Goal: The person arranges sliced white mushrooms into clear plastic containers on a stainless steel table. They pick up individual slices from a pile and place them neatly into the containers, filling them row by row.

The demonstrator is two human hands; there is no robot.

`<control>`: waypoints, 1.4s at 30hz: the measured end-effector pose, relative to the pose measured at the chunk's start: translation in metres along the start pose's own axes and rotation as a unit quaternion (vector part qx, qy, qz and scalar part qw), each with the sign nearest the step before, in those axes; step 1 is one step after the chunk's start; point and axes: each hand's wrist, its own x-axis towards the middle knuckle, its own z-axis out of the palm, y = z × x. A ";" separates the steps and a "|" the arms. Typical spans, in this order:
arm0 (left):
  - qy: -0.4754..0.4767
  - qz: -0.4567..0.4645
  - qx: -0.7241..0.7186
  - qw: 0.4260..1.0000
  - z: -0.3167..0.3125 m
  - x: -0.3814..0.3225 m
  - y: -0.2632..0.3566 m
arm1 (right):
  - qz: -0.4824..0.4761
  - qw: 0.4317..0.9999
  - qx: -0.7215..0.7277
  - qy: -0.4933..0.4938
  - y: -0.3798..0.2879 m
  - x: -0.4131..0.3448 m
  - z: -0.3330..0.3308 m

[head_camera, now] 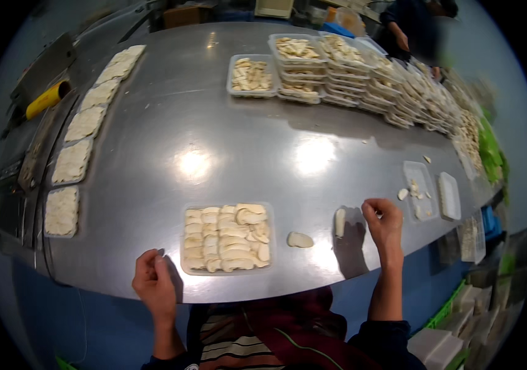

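Note:
A clear plastic tray [182,245] stands before me near the front edge of the metal table, filled with overlapping rows of pale slices that look like mushroom. My left hand [153,280] hovers by the tray's lower left corner with its fingers curled; a small grey spot shows at its fingertips, and I cannot tell whether it is a thing or shadow. To the tray's right lie a loose flat slice [300,239] and a narrow upright-lying piece [340,223]. My right hand [385,226] is just right of that piece, thumb and fingers drawn together, nothing visible in them.
Filled trays [62,211] form a line along the left side. Stacked trays of slices [300,76] stand at the back right, near another person [413,27]. A tray with scraps [420,185] and a white tray [450,195] lie at right. A yellow cylinder [47,100] is far left.

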 end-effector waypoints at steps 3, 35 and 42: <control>-0.004 0.000 -0.044 0.999 0.003 0.001 -0.005 | 0.051 0.996 -0.063 -0.035 0.015 -0.019 -0.005; -0.012 0.058 0.004 0.998 0.003 0.002 -0.011 | 0.122 0.975 -0.133 -0.131 0.104 0.012 -0.084; -0.007 0.147 0.096 0.984 0.004 0.001 0.004 | -0.097 0.983 -0.142 -0.055 0.081 -0.007 -0.059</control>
